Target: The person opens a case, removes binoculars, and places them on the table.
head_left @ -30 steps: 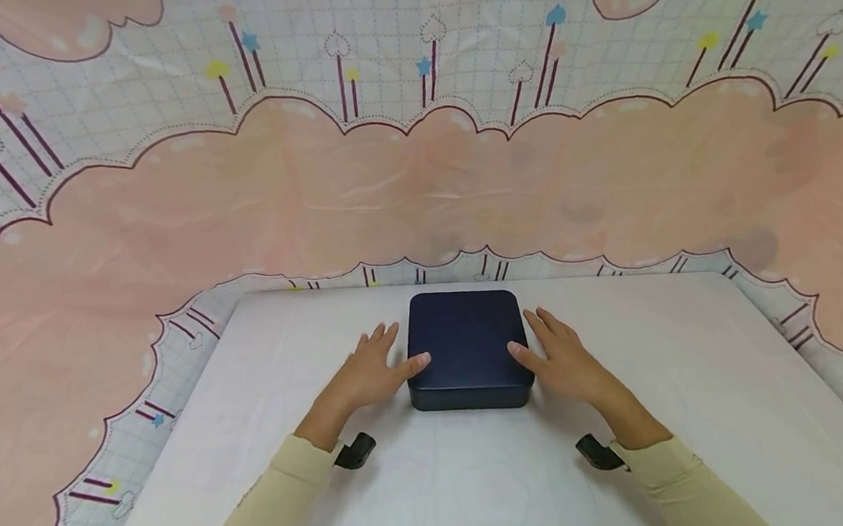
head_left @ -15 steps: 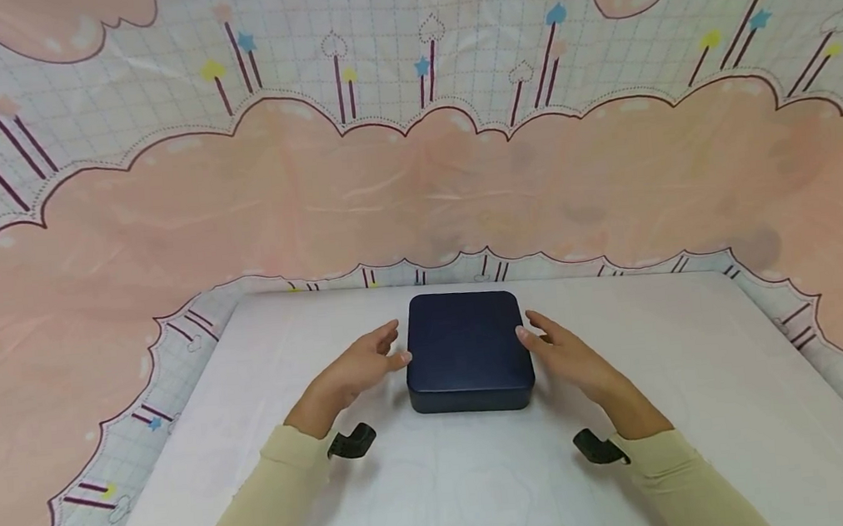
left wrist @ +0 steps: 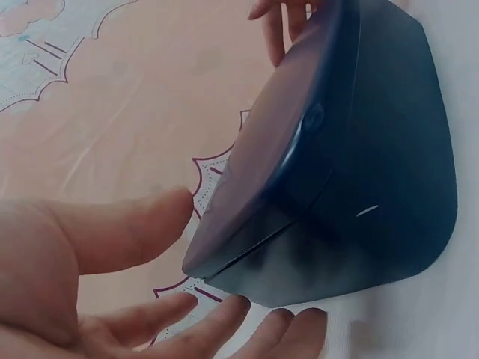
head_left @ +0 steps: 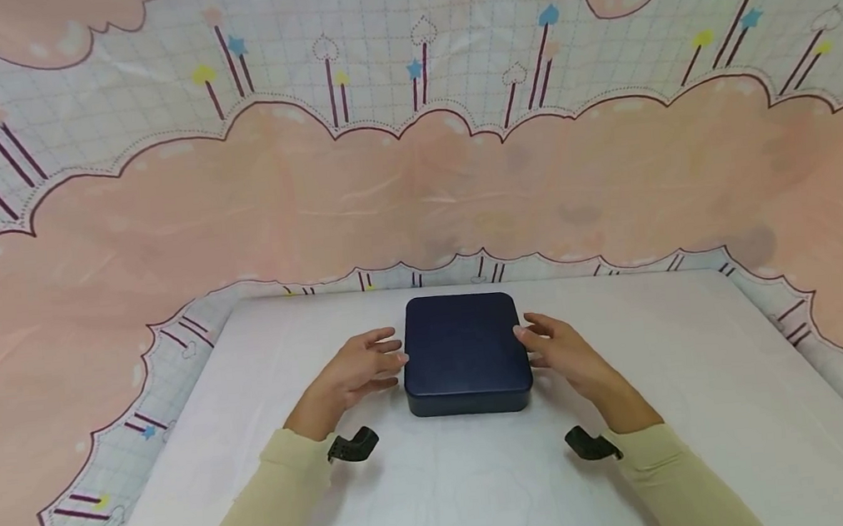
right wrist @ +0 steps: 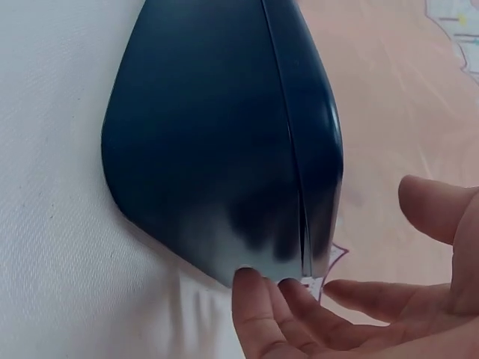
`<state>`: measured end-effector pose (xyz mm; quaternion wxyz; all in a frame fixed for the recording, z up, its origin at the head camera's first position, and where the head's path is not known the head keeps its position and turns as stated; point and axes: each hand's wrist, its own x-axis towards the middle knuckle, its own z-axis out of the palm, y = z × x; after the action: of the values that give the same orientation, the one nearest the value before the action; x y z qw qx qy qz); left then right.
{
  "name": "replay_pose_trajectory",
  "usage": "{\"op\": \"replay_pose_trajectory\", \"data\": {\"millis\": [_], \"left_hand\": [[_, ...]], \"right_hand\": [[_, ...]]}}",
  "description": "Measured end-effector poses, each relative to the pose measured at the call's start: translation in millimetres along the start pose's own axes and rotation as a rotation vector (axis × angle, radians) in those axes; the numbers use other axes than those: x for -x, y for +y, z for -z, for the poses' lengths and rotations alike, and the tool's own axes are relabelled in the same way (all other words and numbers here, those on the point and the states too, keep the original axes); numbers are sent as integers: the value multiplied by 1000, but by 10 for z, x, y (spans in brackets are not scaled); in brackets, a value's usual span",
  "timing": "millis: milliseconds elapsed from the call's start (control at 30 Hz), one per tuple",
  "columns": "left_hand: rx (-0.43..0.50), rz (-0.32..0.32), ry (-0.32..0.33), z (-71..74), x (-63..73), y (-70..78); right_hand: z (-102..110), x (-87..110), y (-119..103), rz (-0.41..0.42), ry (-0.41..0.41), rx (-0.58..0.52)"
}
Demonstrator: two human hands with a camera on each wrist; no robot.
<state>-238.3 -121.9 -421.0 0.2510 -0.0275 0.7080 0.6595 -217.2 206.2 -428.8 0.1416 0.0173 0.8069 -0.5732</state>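
A dark blue, square box with rounded corners [head_left: 465, 347] lies flat on the white table. Its lid seam [right wrist: 290, 149] runs round the sides and the lid is on. At the box's left side is my left hand [head_left: 352, 373], thumb and fingers apart and loosely bent, thumb tip close to the edge. The left wrist view shows a gap between thumb and box; whether the fingertips touch it I cannot tell. My right hand [head_left: 565, 355] is at the opposite side, fingers loosely bent. Its fingertips [right wrist: 249, 284] are at the side wall, and contact is unclear.
The white table [head_left: 442, 495] extends to both sides and in front of the box. Behind it hangs a pink and white patterned cloth [head_left: 415, 188]. A black wrist device [head_left: 355, 445] sticks out from the left cuff, another black device [head_left: 591, 444] from the right.
Both thumbs, earlier over the lid's top, have drawn back to the side edges. The fingers, straighter before, are more bent now. The box stays in place while the view shifts slightly.
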Motion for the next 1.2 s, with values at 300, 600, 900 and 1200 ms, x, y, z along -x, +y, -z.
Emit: {"op": "replay_pose_trajectory", "data": {"millis": [300, 600, 900, 1200], "left_hand": [[32, 14, 73, -110, -24, 13], [-23, 49, 109, -123, -17, 16], [-66, 62, 116, -112, -22, 58], [-78, 56, 136, -130, -41, 18]], "right_hand": [[-53, -29, 35, -5, 79, -4], [-67, -71, 26, 1, 102, -22], [-70, -83, 33, -38, 121, 11], [-68, -92, 27, -54, 127, -13]]}}
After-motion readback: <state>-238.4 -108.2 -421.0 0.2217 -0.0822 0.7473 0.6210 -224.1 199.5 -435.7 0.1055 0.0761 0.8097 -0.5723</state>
